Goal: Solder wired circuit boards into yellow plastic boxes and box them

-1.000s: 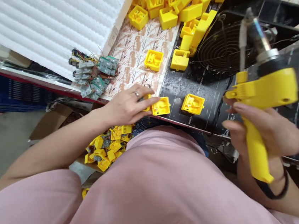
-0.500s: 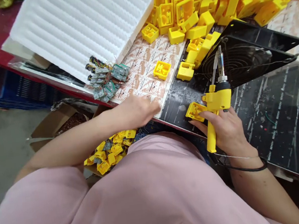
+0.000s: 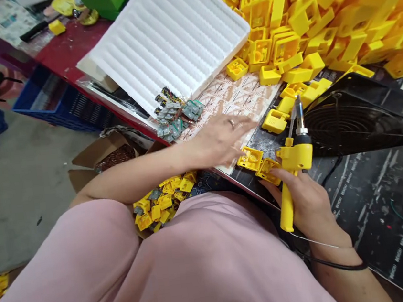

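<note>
My right hand (image 3: 305,197) is wrapped round a yellow soldering gun (image 3: 297,156), its metal tip pointing away from me. The thumb and a finger of that hand also touch a small open yellow housing (image 3: 269,171) at the table's near edge. Beside it, touching, lies a second open yellow housing (image 3: 250,158). My left hand (image 3: 220,139) is spread palm down over the patterned sheet, its fingertips at the second housing. Behind it lies a cluster of small grey-green circuit modules with wires (image 3: 174,118).
Loose yellow housings (image 3: 317,18) are heaped at the back right. A black fan (image 3: 342,121) stands right of the soldering tip. A white ribbed foam sheet (image 3: 171,39) lies at the back left. Below the edge sits a box of yellow parts (image 3: 163,200).
My left hand has moved right and opened out. The lone housing from the patterned sheet now lies against the one at my right hand. The view has shifted left.
</note>
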A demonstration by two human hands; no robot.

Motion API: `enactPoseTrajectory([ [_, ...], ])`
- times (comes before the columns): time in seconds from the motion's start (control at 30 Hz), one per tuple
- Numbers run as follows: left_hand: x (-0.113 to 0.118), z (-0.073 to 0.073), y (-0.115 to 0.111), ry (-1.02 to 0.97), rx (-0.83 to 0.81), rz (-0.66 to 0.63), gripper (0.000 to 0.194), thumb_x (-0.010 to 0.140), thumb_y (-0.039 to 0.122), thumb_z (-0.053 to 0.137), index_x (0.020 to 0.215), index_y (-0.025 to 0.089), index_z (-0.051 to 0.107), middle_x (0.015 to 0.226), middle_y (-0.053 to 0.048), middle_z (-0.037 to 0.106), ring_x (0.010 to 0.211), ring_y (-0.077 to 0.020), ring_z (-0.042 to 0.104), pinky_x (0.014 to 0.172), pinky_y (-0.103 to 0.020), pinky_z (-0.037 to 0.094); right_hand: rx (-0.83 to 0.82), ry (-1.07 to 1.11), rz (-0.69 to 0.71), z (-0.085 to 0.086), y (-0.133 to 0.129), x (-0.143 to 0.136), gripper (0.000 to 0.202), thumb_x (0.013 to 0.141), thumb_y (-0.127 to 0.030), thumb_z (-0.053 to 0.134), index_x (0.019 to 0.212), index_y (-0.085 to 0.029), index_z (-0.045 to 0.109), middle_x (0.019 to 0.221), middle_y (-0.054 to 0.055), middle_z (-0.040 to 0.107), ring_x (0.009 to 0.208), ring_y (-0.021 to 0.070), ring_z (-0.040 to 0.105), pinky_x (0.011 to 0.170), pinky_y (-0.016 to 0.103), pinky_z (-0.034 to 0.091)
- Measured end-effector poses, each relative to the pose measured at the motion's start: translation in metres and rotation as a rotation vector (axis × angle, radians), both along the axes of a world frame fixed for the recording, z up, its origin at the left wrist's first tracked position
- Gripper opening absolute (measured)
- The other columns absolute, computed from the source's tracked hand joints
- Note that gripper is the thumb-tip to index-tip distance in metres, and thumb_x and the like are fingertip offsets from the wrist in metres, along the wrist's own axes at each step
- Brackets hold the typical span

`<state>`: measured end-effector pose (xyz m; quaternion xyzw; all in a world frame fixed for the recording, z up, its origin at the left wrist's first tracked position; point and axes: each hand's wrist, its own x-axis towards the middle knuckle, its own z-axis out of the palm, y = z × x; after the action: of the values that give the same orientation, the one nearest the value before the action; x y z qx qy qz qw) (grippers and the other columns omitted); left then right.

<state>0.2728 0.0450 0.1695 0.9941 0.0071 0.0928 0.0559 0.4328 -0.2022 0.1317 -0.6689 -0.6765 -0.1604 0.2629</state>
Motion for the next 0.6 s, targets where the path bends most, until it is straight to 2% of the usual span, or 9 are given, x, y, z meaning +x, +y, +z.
enactPoseTrajectory([
  [0.07, -0.009, 0.016, 0.033, 0.063, 0.066, 0.162, 0.035, 0.102, 0.024, 0.052, 0.132, 0.017, 0.068, 0.146, -0.013, 0.067, 0.140, -0.0320, 0.058, 0.117, -0.054, 0.045, 0.017, 0.007, -0.007, 0.000, 0.005, -0.001, 0.019, 0.103, -0.031, 0.066, 0.120, -0.024, 0.064, 0.081, 0.001, 0.069, 0.064, 0.0185, 0.068, 0.059, 0.029, 0.055],
  [0.13, -0.016, 0.031, 0.066, 0.177, 0.086, 0.253, 0.034, 0.086, 0.021, 0.069, 0.119, 0.017, 0.074, 0.149, -0.014, 0.063, 0.147, -0.0437, 0.050, 0.118, -0.066, 0.040, 0.066, -0.001, -0.029, -0.001, 0.006, 0.000, 0.027, 0.097, -0.033, 0.075, 0.121, -0.027, 0.065, 0.079, 0.001, 0.070, 0.059, 0.0202, 0.066, 0.054, 0.031, 0.054],
  [0.2, -0.022, 0.040, 0.090, 0.239, 0.022, 0.321, 0.036, 0.076, 0.024, 0.079, 0.111, 0.019, 0.076, 0.144, -0.012, 0.066, 0.145, -0.0468, 0.051, 0.118, -0.066, 0.039, 0.092, -0.005, -0.045, -0.002, 0.006, 0.000, 0.041, 0.090, -0.032, 0.082, 0.126, -0.030, 0.064, 0.081, 0.001, 0.073, 0.060, 0.0219, 0.067, 0.054, 0.033, 0.056],
  [0.27, -0.026, 0.046, 0.105, 0.160, -0.053, 0.460, 0.036, 0.074, 0.032, 0.085, 0.107, 0.021, 0.075, 0.130, -0.009, 0.072, 0.135, -0.0404, 0.059, 0.116, -0.060, 0.043, 0.091, -0.014, -0.046, -0.004, 0.004, 0.000, 0.049, 0.089, -0.031, 0.084, 0.132, -0.030, 0.061, 0.085, 0.002, 0.075, 0.064, 0.0234, 0.070, 0.057, 0.034, 0.059],
  [0.37, -0.031, 0.054, 0.121, -0.160, -0.305, 0.657, 0.052, 0.083, 0.058, 0.086, 0.115, 0.022, 0.069, 0.113, 0.004, 0.074, 0.113, -0.0155, 0.065, 0.112, -0.045, 0.050, 0.082, -0.023, -0.037, -0.003, 0.004, -0.002, 0.049, 0.089, -0.032, 0.084, 0.132, -0.029, 0.060, 0.084, 0.002, 0.074, 0.068, 0.0248, 0.073, 0.061, 0.035, 0.061],
  [0.43, -0.032, 0.059, 0.130, -0.385, -0.574, 0.647, 0.068, 0.081, 0.076, 0.081, 0.117, 0.021, 0.062, 0.099, 0.015, 0.072, 0.098, -0.0016, 0.061, 0.103, -0.032, 0.053, 0.070, 0.000, -0.040, -0.001, 0.005, -0.004, 0.051, 0.087, -0.032, 0.086, 0.131, -0.030, 0.059, 0.085, 0.002, 0.074, 0.070, 0.0259, 0.074, 0.065, 0.036, 0.062],
  [0.5, -0.029, 0.063, 0.135, -0.581, -0.792, 0.552, 0.075, 0.072, 0.081, 0.084, 0.112, 0.021, 0.061, 0.090, 0.019, 0.071, 0.090, 0.0007, 0.063, 0.087, -0.025, 0.053, 0.053, 0.028, -0.026, 0.001, 0.010, -0.006, 0.055, 0.086, -0.030, 0.087, 0.133, -0.031, 0.058, 0.093, 0.005, 0.076, 0.077, 0.0274, 0.076, 0.069, 0.038, 0.063],
  [0.53, -0.025, 0.064, 0.133, -0.663, -0.857, 0.484, 0.070, 0.072, 0.076, 0.087, 0.108, 0.021, 0.063, 0.090, 0.018, 0.072, 0.089, -0.0014, 0.067, 0.080, -0.024, 0.052, 0.051, 0.038, -0.014, 0.003, 0.013, -0.007, 0.056, 0.086, -0.030, 0.087, 0.133, -0.030, 0.057, 0.098, 0.007, 0.077, 0.080, 0.0279, 0.076, 0.072, 0.039, 0.063],
  [0.6, -0.017, 0.068, 0.124, -0.754, -0.949, 0.348, 0.048, 0.082, 0.056, 0.084, 0.105, 0.019, 0.063, 0.092, 0.013, 0.072, 0.091, -0.0065, 0.074, 0.074, -0.024, 0.051, 0.042, 0.053, 0.012, 0.005, 0.022, -0.010, 0.052, 0.089, -0.031, 0.083, 0.133, -0.028, 0.056, 0.103, 0.008, 0.077, 0.086, 0.0282, 0.077, 0.079, 0.041, 0.063],
])
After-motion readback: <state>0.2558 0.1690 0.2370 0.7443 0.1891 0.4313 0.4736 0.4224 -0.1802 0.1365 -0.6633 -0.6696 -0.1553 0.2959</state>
